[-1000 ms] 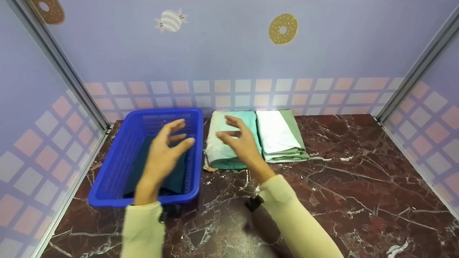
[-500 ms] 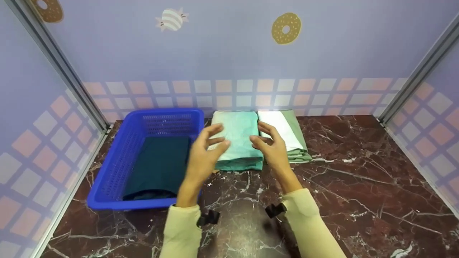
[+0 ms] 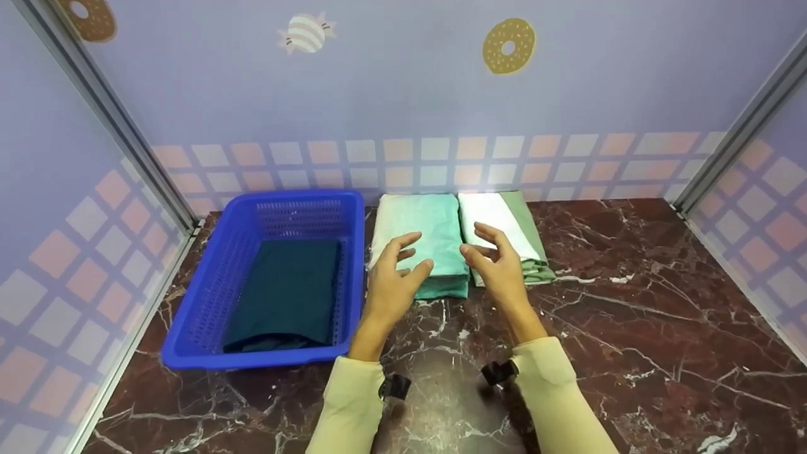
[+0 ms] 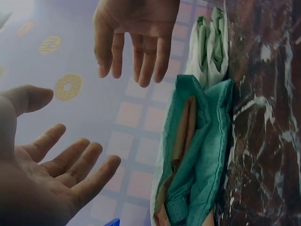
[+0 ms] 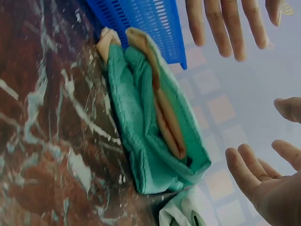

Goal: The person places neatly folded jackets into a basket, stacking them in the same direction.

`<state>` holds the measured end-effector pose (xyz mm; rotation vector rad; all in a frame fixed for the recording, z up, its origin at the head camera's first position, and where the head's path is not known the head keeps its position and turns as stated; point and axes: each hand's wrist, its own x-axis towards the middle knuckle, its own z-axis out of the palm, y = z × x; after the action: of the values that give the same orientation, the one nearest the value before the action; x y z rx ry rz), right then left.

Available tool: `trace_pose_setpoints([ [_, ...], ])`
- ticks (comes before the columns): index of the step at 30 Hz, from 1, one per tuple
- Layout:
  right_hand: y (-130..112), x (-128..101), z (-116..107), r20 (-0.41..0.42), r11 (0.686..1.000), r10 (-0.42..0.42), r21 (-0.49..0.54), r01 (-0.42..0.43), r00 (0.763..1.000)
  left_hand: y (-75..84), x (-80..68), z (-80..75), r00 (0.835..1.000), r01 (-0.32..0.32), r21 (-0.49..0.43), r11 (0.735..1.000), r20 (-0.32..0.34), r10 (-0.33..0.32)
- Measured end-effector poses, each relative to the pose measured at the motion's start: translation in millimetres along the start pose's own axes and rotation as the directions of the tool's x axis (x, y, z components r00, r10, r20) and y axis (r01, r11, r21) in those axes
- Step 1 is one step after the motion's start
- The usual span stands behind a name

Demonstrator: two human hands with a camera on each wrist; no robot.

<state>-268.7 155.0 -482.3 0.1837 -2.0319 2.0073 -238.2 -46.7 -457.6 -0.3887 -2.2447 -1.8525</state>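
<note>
My left hand (image 3: 392, 291) hovers with spread fingers over the near left part of a folded teal-and-white cloth (image 3: 429, 217). My right hand (image 3: 502, 270), also empty with fingers parted, hangs by that cloth's right side, partly covering a folded white-and-green cloth (image 3: 492, 211). The wrist views show both palms apart from the fabric. In the right wrist view, the teal cloth's (image 5: 129, 108) layered near edge shows a tan inside. A dark teal folded cloth (image 3: 287, 290) lies in the blue plastic basket (image 3: 261, 361), left of my left hand.
Everything rests on a dark red marbled tabletop (image 3: 630, 328). A lilac back wall (image 3: 403, 75) with pink and white squares stands right behind the cloths and basket. Side panels close in the left and right.
Both hands have moved right, the left one from over the basket to over the teal cloth. The dark cloth in the basket has come into fuller view. The cloths stay put.
</note>
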Motion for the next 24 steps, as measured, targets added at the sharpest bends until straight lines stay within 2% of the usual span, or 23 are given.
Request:
trace_pose_setpoints([
  [5,6,2,-4,0.000,0.995,-0.003,-0.103,0.003,1.000,-2.9,2.4,-2.1,0.999,-0.035,0.085,0.996,-0.037,0.038],
  [12,13,1,-8,-0.001,0.989,0.014,-0.146,-0.014,1.000,-13.1,3.8,-11.2,0.995,0.008,0.103,0.995,-0.095,0.002],
  [19,20,4,-8,0.026,0.976,0.097,-0.197,-0.090,0.995,-38.9,6.7,-6.0,0.981,-0.005,0.269,0.963,-0.183,0.057],
  [21,23,4,-9,0.051,0.971,0.112,-0.218,-0.099,0.992,-48.3,7.2,-5.6,0.978,0.026,0.266,0.963,-0.207,0.030],
  [24,28,3,-9,0.105,0.962,0.139,-0.250,-0.109,0.985,-59.4,6.5,-5.4,0.975,0.120,0.243,0.963,-0.214,-0.067],
])
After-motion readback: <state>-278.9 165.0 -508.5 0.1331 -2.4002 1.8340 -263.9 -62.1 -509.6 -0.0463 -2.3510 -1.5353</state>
